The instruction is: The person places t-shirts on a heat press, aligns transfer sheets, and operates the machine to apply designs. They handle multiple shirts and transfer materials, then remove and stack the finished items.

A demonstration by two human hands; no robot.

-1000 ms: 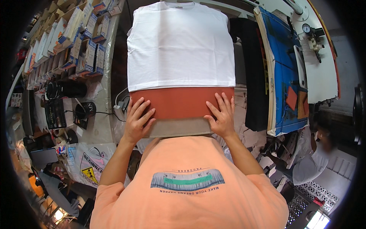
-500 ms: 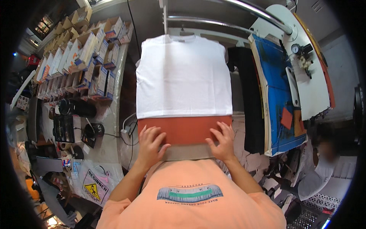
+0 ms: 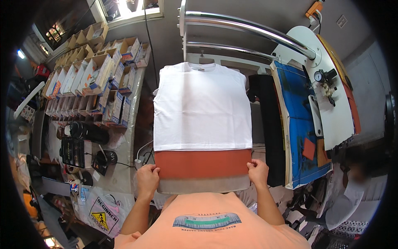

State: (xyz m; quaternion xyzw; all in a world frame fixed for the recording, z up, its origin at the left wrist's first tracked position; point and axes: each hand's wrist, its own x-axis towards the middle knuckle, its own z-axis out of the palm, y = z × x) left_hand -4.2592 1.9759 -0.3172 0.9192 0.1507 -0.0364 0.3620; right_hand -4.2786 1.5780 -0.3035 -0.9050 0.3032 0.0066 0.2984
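A white sleeveless shirt (image 3: 201, 108) lies flat on the orange pad (image 3: 203, 162) of a press platen, neck away from me. My left hand (image 3: 147, 178) grips the pad's near left corner. At the near right corner my right hand (image 3: 258, 171) holds the pad edge. A grey strip (image 3: 203, 185) of the platen shows below the orange pad, just above my orange shirt.
A long bench on the left carries rows of open cardboard boxes (image 3: 95, 79), black devices (image 3: 78, 145) and cables. Chrome bars (image 3: 248, 29) arch over the press. To the right stand a blue board (image 3: 300, 124), black fabric (image 3: 265, 124) and a white panel with a gauge (image 3: 327, 83).
My hands slid off the top of the orange pad outward to its two near corners. The view tilted up, showing more of the shirt and the bars.
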